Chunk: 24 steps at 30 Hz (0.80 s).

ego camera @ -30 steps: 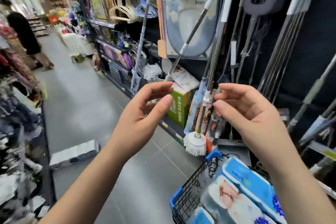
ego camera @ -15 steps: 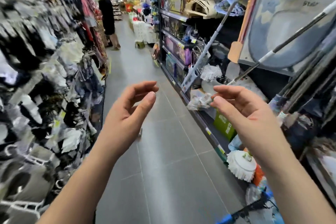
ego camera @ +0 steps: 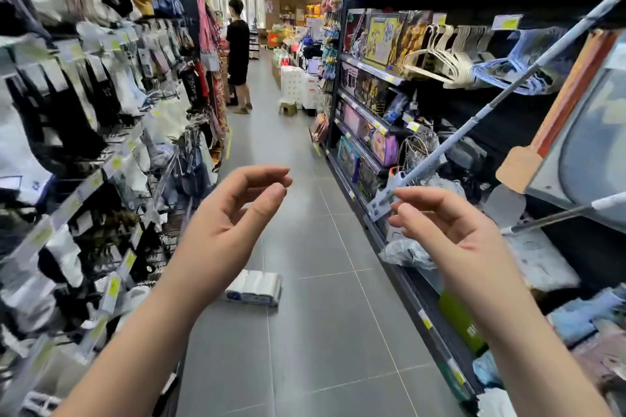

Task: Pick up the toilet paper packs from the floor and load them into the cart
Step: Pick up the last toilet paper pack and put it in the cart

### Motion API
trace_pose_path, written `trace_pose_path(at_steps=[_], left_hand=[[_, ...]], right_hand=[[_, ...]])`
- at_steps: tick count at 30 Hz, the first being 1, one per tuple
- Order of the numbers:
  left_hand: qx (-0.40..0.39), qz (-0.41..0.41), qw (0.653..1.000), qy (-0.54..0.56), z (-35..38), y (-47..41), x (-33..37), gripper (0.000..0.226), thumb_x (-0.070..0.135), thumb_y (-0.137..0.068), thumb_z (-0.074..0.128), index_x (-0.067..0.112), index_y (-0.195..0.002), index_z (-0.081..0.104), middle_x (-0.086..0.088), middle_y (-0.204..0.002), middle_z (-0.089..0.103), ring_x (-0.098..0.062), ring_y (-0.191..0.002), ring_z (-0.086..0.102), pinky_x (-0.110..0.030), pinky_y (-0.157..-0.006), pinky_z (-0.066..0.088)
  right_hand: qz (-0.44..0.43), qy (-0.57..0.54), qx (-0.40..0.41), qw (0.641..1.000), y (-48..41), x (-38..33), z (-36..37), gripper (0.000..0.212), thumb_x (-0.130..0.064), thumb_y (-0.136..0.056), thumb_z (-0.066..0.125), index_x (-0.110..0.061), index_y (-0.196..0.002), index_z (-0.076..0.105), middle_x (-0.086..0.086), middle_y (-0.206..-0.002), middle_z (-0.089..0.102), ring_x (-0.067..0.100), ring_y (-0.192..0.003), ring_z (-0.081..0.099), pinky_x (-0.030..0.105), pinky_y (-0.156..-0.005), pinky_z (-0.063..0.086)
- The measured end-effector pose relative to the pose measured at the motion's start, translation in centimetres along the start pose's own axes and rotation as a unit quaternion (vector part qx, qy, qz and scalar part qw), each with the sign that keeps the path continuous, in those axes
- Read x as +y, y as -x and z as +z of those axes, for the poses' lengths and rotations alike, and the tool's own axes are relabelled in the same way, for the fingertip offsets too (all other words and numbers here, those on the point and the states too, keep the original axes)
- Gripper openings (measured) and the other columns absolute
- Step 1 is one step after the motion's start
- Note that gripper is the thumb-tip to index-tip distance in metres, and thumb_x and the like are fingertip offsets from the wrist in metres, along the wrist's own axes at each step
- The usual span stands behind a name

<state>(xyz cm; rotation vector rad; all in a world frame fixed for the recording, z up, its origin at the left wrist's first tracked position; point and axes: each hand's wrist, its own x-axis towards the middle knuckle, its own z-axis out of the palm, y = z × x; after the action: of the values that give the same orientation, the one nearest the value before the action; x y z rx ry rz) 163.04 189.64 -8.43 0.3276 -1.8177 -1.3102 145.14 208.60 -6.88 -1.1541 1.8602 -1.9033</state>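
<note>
A white toilet paper pack [ego camera: 254,287] with a blue end lies on the grey floor of the aisle, just right of my left forearm. My left hand [ego camera: 230,223] is raised in front of me, fingers loosely curved, holding nothing. My right hand [ego camera: 447,230] is raised at the same height, fingers also loosely curved and empty. Both hands hover well above the pack. The cart is out of view.
Racks of hanging socks [ego camera: 84,145] line the left side. Shelves with toys, hangers and mop poles [ego camera: 491,112] line the right. A person in black [ego camera: 238,54] stands far down the aisle beside stacked white packs [ego camera: 293,85] and a small stool [ego camera: 288,108].
My view has swung left, away from the cart and the right-hand shelf, down the aisle. The cart has left the frame. Both hands stay raised and empty.
</note>
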Motion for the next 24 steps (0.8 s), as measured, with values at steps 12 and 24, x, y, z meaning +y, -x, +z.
trace_pose_path(at_steps=[12, 24], left_hand=[[0.006, -0.015, 0.999, -0.031, -0.6, -13.7, -8.1, 0.039, 0.050, -0.088, 0.061, 0.029, -0.120, 0.069, 0.005, -0.120, 0.074, -0.013, -0.121, 0.066, -0.043, -0.107, 0.050], [0.068, -0.019, 0.994, -0.079, 6.3, -35.7, -17.8, 0.043, 0.046, -0.090, 0.062, 0.020, -0.125, 0.066, 0.001, -0.116, 0.074, -0.016, -0.112, 0.069, -0.043, -0.100, 0.056]], right_hand=[[0.008, -0.023, -0.013, 1.000, -15.7, 7.5, 3.2, 0.032, -0.037, -0.079, 0.070, -0.022, -0.106, 0.075, 0.002, -0.099, 0.078, 0.023, -0.101, 0.073, 0.033, -0.094, 0.056], [-0.018, -0.038, -0.076, 0.996, -41.0, 16.4, -1.5, 0.023, -0.034, -0.085, 0.071, -0.026, -0.106, 0.075, -0.002, -0.102, 0.078, 0.017, -0.103, 0.072, 0.028, -0.094, 0.056]])
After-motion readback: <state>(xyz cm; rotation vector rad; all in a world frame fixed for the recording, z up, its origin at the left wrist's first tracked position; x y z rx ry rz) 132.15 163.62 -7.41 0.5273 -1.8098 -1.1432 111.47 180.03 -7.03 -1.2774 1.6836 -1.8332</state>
